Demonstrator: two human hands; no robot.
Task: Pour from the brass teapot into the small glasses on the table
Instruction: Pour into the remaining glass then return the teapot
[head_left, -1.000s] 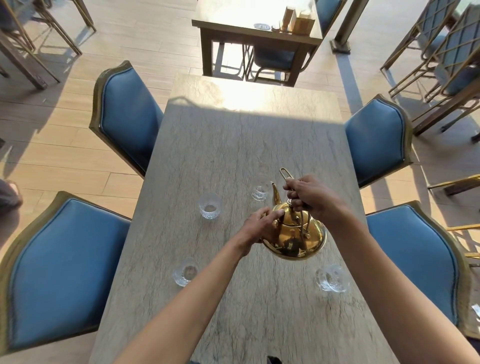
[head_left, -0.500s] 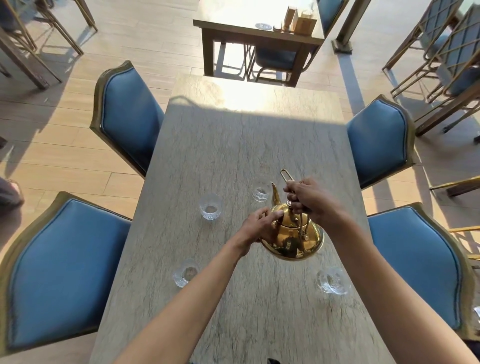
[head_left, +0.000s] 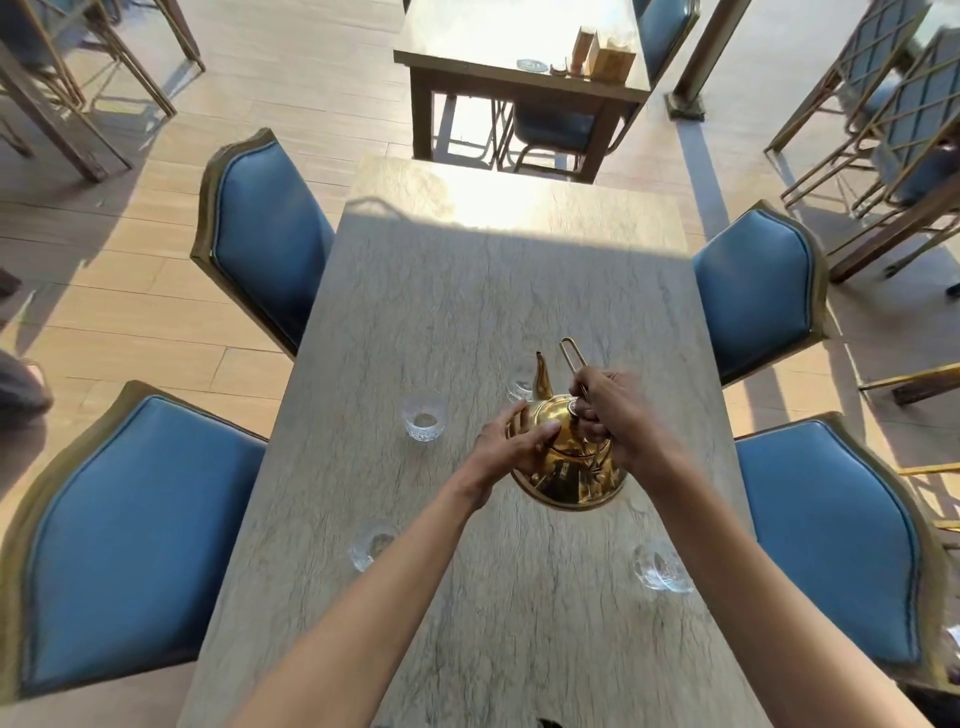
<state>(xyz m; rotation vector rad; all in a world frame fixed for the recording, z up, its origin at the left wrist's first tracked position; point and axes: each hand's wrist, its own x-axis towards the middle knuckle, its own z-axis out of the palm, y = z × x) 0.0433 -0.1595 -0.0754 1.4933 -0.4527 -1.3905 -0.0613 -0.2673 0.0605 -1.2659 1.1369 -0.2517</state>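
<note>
The brass teapot (head_left: 566, 473) is held over the middle of the stone-look table (head_left: 493, 291), its spout pointing away from me. My right hand (head_left: 613, 415) grips its wire handle. My left hand (head_left: 519, 447) rests on the pot's left side near the lid. Just beyond the spout, a small glass (head_left: 518, 387) is partly hidden. Another glass (head_left: 424, 417) stands to the left. Two more glasses stand nearer me, one at front left (head_left: 371, 544) and one at front right (head_left: 662, 567).
Blue padded chairs flank the table: two on the left (head_left: 270, 234) (head_left: 130, 530) and two on the right (head_left: 758, 280) (head_left: 831, 535). Another table (head_left: 467, 41) with small items stands beyond. More chair frames (head_left: 883, 104) are at far right.
The teapot has tipped back a little from the far glass, its spout now more upright. Both hands keep their hold and have shifted only slightly.
</note>
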